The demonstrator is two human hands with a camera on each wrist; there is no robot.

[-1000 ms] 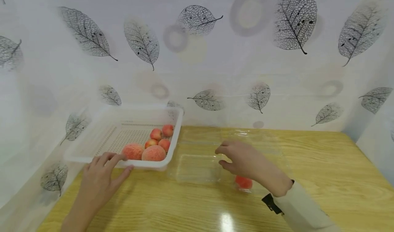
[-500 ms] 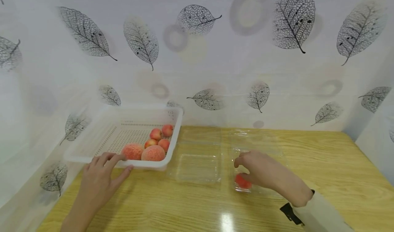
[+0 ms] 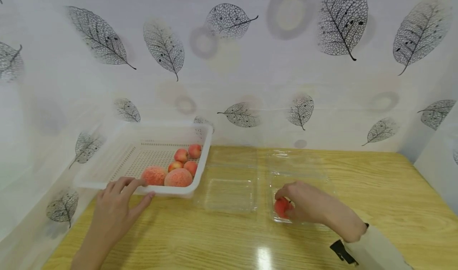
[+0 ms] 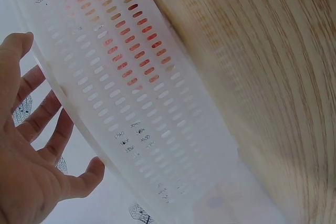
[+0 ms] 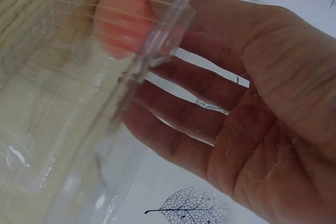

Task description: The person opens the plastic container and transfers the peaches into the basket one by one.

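Observation:
My right hand (image 3: 305, 202) reaches into the right-hand clear plastic box, its thumb and fingers around a small red apple (image 3: 282, 207). Through the clear wall in the right wrist view, the apple (image 5: 123, 19) shows beside the thumb, while the other fingertips are partly hidden behind the box edge (image 5: 157, 40). My left hand (image 3: 118, 206) rests loosely on the near rim of a white plastic basket (image 3: 89, 180), fingers over the rim and thumb outside. In the basket lie two large peaches (image 3: 179, 177) and several small apples (image 3: 181, 155).
A second clear plastic box (image 3: 229, 194) lies with its lid folded back between the basket and the right-hand box. The wooden table (image 3: 200, 242) ends at a white curtain (image 3: 250, 71) printed with leaves, which also hangs along the left side.
My right hand has moved right and down, from above the gap between the boxes to the apple in the right-hand box, and its fingers have closed around it. My left hand has stayed put.

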